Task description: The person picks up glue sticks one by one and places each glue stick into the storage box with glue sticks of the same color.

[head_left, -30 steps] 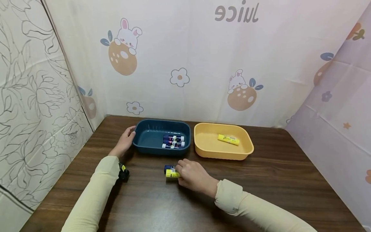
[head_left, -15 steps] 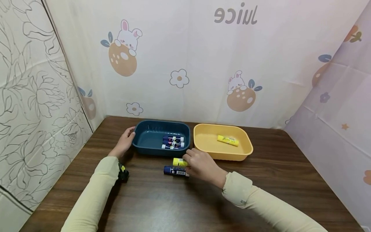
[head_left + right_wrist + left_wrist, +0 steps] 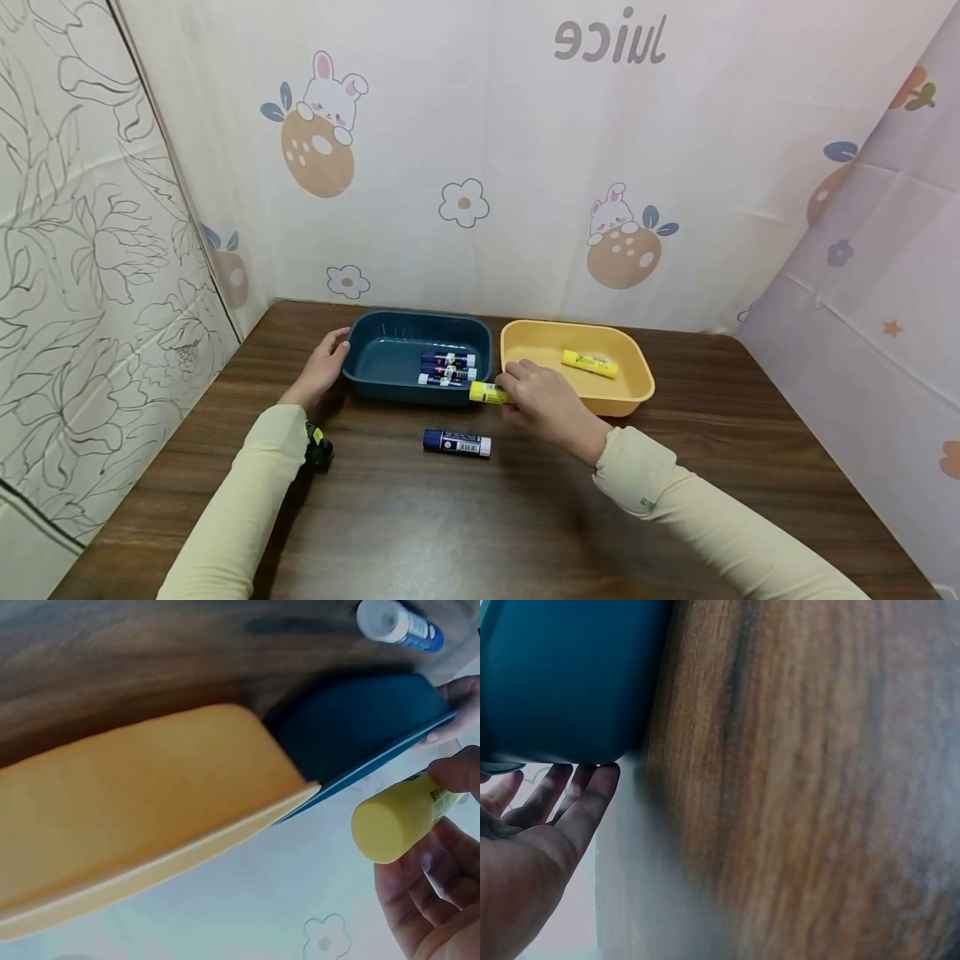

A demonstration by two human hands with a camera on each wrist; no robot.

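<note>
My right hand (image 3: 551,408) pinches a yellow glue stick (image 3: 487,392) between thumb and fingers, above the table in front of the gap between two trays. In the right wrist view its round yellow end (image 3: 379,831) points toward the camera. At the left end of the dark blue tray (image 3: 393,391), my left hand (image 3: 321,371) rests with extended fingers; the left wrist view has the fingertips (image 3: 606,774) against the tray's outer wall. A blue glue stick (image 3: 457,442) with a white end lies on the table before the trays.
Several blue-and-white glue sticks (image 3: 448,369) lie in the blue tray's right part. The yellow tray (image 3: 617,406), standing beside it, holds another yellow glue stick (image 3: 590,363). A patterned curtain (image 3: 405,150) hangs behind the wooden table (image 3: 375,517).
My right hand has lifted the yellow glue stick from beside the blue one and carried it back and right toward the trays. The left hand stays on the blue tray.
</note>
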